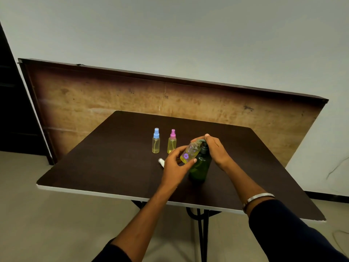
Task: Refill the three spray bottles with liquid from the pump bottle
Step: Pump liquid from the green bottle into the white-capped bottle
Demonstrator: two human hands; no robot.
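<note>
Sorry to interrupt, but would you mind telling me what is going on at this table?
A person is refilling small spray bottles. The left hand tilts an uncapped flower-printed bottle against the spout of the green pump bottle, while the right hand rests on the pump head. Its white sprayer cap lies on the table. The blue-capped bottle and pink-capped bottle stand behind.

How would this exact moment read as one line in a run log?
step: filling third spray bottle | left hand: holds it tilted at pump bottle spout | right hand: on pump | blue-capped bottle, pink-capped bottle: capped, standing
</note>
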